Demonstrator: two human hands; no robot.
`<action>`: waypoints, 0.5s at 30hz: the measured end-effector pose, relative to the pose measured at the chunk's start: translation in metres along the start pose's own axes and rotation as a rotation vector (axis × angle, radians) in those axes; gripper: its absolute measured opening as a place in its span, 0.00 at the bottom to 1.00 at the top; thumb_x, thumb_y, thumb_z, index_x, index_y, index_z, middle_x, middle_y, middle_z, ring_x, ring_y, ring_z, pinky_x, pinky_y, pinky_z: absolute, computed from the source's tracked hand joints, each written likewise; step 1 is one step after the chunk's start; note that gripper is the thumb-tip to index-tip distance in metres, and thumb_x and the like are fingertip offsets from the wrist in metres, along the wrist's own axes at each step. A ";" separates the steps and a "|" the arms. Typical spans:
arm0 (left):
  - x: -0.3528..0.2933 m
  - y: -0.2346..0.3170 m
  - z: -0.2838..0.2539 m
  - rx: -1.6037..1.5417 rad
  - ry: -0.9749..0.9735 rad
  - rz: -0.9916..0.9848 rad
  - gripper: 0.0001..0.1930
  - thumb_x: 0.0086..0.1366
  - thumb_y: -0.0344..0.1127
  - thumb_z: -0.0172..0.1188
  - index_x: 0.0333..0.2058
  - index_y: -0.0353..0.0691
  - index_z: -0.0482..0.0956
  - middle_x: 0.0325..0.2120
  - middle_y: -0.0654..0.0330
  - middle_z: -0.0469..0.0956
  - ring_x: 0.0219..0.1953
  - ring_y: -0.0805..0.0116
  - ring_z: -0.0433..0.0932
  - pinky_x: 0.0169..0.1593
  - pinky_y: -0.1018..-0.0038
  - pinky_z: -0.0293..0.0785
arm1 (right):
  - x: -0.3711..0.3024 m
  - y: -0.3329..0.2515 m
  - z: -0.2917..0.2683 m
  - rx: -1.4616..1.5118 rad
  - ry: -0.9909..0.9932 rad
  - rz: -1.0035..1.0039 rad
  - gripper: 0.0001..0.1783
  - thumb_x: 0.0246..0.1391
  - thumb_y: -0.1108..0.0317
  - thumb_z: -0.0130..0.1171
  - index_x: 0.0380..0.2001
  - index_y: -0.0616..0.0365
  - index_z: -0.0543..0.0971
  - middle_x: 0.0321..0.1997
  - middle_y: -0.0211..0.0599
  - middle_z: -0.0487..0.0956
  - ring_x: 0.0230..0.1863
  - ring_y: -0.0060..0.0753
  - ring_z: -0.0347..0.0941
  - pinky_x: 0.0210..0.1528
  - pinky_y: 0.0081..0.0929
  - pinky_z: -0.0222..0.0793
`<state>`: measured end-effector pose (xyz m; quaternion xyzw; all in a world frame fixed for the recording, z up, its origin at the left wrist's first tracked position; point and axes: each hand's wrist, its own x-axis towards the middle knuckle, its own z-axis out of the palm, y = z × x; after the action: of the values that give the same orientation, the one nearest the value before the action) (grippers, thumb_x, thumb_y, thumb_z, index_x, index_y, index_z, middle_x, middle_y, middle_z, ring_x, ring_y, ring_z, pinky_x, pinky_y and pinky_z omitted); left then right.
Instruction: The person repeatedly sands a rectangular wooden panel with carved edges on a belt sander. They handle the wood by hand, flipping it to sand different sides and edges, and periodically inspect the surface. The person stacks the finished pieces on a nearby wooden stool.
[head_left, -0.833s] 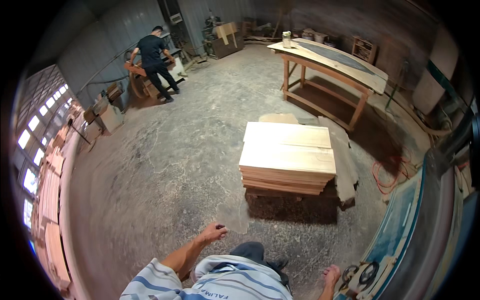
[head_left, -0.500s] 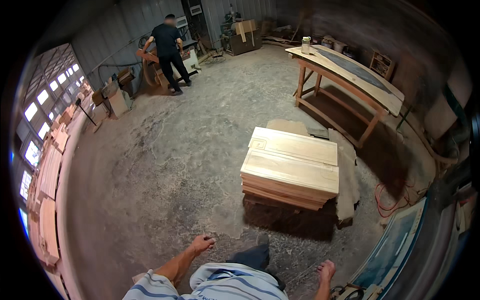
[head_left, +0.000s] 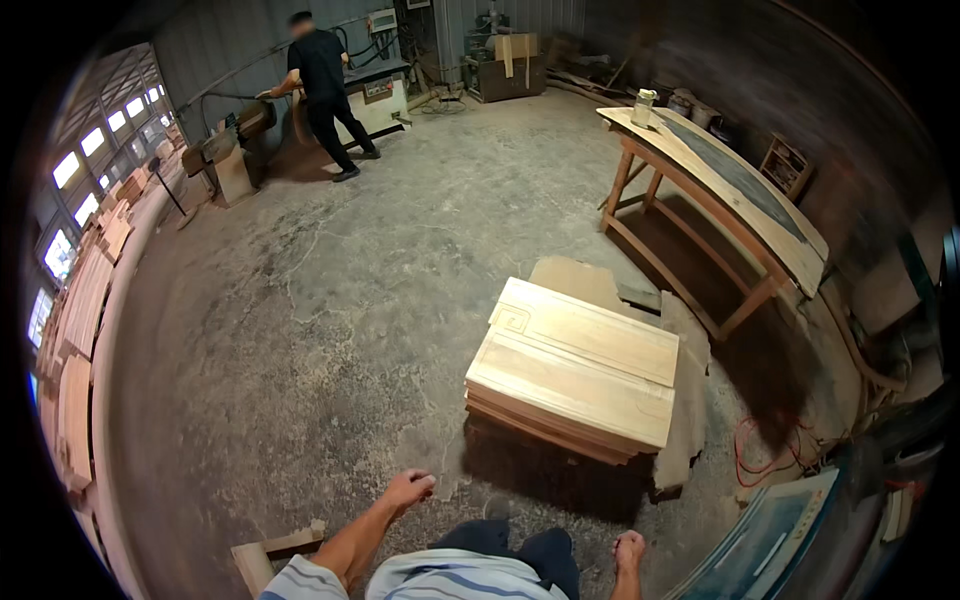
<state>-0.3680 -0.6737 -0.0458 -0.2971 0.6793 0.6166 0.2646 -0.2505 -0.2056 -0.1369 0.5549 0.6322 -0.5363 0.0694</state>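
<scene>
My left hand point(head_left: 410, 488) hangs in front of me over the floor, its fingers curled in and nothing visible in them. Lower on the right, my right hand point(head_left: 629, 548) is loosely closed too, with no object showing. Ahead of both hands, and apart from them, stands a stack of pale wooden panels point(head_left: 575, 365). Its top faces carry carved line patterns, one of them a square spiral near a corner. Under and behind the stack lies a torn cardboard sheet point(head_left: 690, 375).
A wooden worktable point(head_left: 690, 170) with a jar point(head_left: 644, 107) stands far right. A person in dark clothes point(head_left: 325, 85) bends by a machine point(head_left: 380, 105) at far left. Red hose point(head_left: 765, 455) lies right. Near my left arm is a wooden frame point(head_left: 255, 565); stacked timber point(head_left: 85, 310) lines the left.
My view has shifted and the panel stack now sits closer to me. The right hand appears lower. At the machine, the person has changed stance, with a long plank no longer plainly visible.
</scene>
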 end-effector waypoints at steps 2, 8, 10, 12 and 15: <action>0.013 -0.023 -0.021 0.003 -0.032 -0.010 0.18 0.58 0.39 0.58 0.43 0.32 0.74 0.28 0.57 0.77 0.28 0.70 0.75 0.31 0.74 0.71 | 0.027 -0.005 0.010 -0.129 0.042 -0.109 0.06 0.49 0.71 0.48 0.29 0.61 0.71 0.19 0.34 0.69 0.21 0.23 0.64 0.21 0.22 0.62; -0.018 -0.060 -0.041 -0.040 0.182 -0.229 0.16 0.58 0.37 0.59 0.41 0.33 0.75 0.27 0.57 0.77 0.28 0.69 0.76 0.31 0.74 0.73 | 0.102 -0.051 0.036 -0.260 0.166 -0.170 0.21 0.46 0.68 0.52 0.44 0.67 0.70 0.37 0.42 0.73 0.39 0.32 0.68 0.42 0.28 0.65; -0.033 -0.073 -0.044 -0.045 0.256 -0.277 0.16 0.58 0.38 0.59 0.41 0.33 0.75 0.28 0.57 0.78 0.29 0.68 0.77 0.31 0.74 0.74 | 0.113 -0.078 0.039 -0.285 0.140 -0.169 0.23 0.46 0.68 0.53 0.47 0.69 0.68 0.40 0.44 0.72 0.40 0.34 0.67 0.45 0.29 0.64; -0.046 -0.075 -0.034 -0.050 0.302 -0.318 0.17 0.58 0.38 0.60 0.41 0.33 0.75 0.29 0.57 0.78 0.29 0.68 0.77 0.32 0.73 0.74 | 0.143 -0.088 0.043 -0.341 0.168 -0.267 0.25 0.47 0.68 0.53 0.48 0.69 0.66 0.40 0.45 0.72 0.41 0.37 0.68 0.46 0.30 0.64; -0.065 -0.063 -0.008 -0.078 0.350 -0.371 0.18 0.57 0.39 0.61 0.42 0.32 0.75 0.30 0.56 0.78 0.31 0.67 0.78 0.33 0.73 0.75 | 0.176 -0.121 0.052 -0.428 0.200 -0.216 0.31 0.46 0.67 0.53 0.54 0.70 0.62 0.52 0.54 0.67 0.54 0.50 0.64 0.57 0.37 0.59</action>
<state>-0.2777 -0.6808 -0.0402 -0.5289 0.6243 0.5224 0.2401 -0.4365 -0.1116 -0.2064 0.5073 0.7905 -0.3370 0.0646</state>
